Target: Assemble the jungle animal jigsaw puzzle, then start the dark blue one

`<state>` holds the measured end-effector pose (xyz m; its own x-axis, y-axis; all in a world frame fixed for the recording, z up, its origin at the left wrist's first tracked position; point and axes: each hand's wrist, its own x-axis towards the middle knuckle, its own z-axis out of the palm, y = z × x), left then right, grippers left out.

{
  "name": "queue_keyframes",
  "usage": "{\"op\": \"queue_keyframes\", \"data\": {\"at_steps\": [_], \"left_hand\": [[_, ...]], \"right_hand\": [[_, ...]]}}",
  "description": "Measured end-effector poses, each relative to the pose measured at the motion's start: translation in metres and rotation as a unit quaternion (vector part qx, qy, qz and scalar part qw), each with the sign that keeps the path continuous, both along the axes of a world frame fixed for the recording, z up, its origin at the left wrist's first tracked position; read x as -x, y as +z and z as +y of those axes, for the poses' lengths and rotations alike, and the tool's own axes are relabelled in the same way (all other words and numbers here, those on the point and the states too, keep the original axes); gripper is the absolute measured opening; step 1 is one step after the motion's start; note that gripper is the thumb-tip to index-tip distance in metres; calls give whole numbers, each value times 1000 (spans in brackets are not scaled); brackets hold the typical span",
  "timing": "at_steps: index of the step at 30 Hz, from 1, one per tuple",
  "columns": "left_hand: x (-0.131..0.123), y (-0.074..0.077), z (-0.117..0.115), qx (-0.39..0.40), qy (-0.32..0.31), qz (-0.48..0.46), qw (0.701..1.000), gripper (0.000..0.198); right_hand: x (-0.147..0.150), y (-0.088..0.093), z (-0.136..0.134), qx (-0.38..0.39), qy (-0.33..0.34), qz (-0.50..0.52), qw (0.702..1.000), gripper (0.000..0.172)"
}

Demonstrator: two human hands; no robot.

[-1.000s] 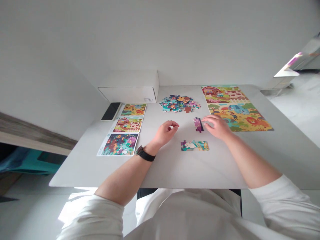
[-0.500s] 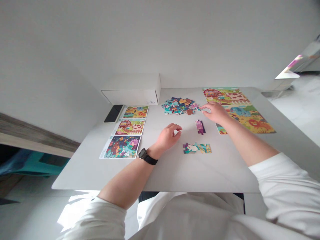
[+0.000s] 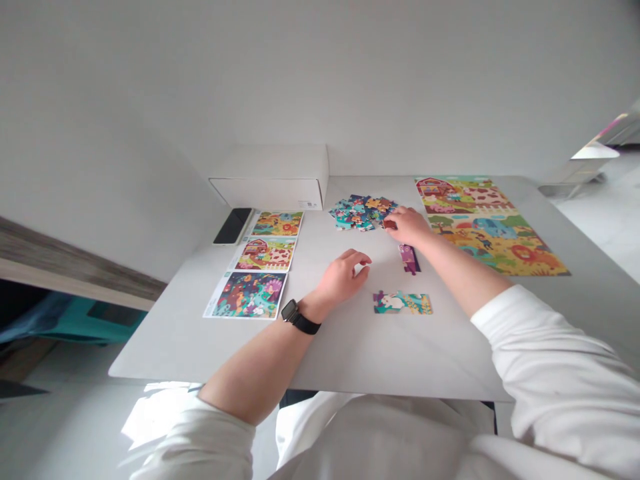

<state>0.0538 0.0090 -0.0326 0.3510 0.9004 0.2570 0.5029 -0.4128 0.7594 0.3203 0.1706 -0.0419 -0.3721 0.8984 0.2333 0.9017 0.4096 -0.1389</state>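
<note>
At the right front edge of a loose heap of jigsaw pieces (image 3: pixel 357 212), my right hand (image 3: pixel 409 225) has its fingertips closed on a reddish-brown puzzle piece (image 3: pixel 389 225), partly covered by the fingers. My left hand (image 3: pixel 344 275) rests over the table with curved fingers, thumb and forefinger apart, holding nothing. Just right of it lies a joined strip of pieces (image 3: pixel 404 303) with a white animal and yellow plants. A purple joined pair (image 3: pixel 409 259) lies below my right hand.
Three picture cards (image 3: pixel 265 255) lie in a column at left, beside a black phone (image 3: pixel 233 227). Behind them a white box (image 3: pixel 270 192) stands against the wall. Finished-looking farm and safari puzzles (image 3: pixel 493 230) cover the table's (image 3: pixel 345 353) right side.
My right hand has moved left and closed on the reddish-brown piece at the heap's edge. The left hand stays almost as it was. The view has shifted slightly.
</note>
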Motion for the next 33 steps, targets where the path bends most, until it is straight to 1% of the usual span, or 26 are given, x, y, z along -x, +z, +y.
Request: {"op": "queue_keyframes", "data": {"at_steps": [2, 5, 9, 13, 16, 19, 21, 24, 26, 28, 30, 33], "left_hand": [[0, 1, 0, 0, 1, 3, 1000, 20], [-1, 1, 0, 1, 0, 10, 1000, 21], [-1, 1, -1, 3, -1, 13, 1000, 21], [-1, 2, -1, 5, -3, 12, 1000, 20], [-1, 2, -1, 7, -3, 14, 1000, 21], [-1, 2, -1, 5, -4, 14, 1000, 21], [-1, 1, -1, 5, -5, 16, 1000, 21], [-2, 1, -1, 3, -7, 18, 1000, 21], [-2, 1, -1, 2, -9, 16, 1000, 21], [-3, 1, -1, 3, -10, 17, 1000, 21], [-3, 2, -1, 5, -11, 19, 1000, 21], [-3, 1, -1, 5, -12, 21, 1000, 21]], "right_hand": [[-3, 2, 3, 2, -32, -4, 999, 27], [-10, 5, 7, 17, -72, -12, 997, 31], [-16, 5, 12, 8, -85, -29, 996, 36], [-13, 6, 12, 0, -106, -21, 994, 37], [-10, 4, 12, -8, -69, 5, 998, 37], [-9, 2, 13, 6, -28, 12, 1000, 34], [-10, 2, 13, 18, -30, 8, 999, 29], [-11, 6, 13, 27, -64, -12, 998, 25], [-10, 10, 12, 29, -79, -25, 996, 28], [-6, 14, 10, 25, -73, -25, 997, 34], [1, 16, 8, 22, -47, -13, 999, 39], [14, 16, 7, 24, 20, 10, 999, 45]]}}
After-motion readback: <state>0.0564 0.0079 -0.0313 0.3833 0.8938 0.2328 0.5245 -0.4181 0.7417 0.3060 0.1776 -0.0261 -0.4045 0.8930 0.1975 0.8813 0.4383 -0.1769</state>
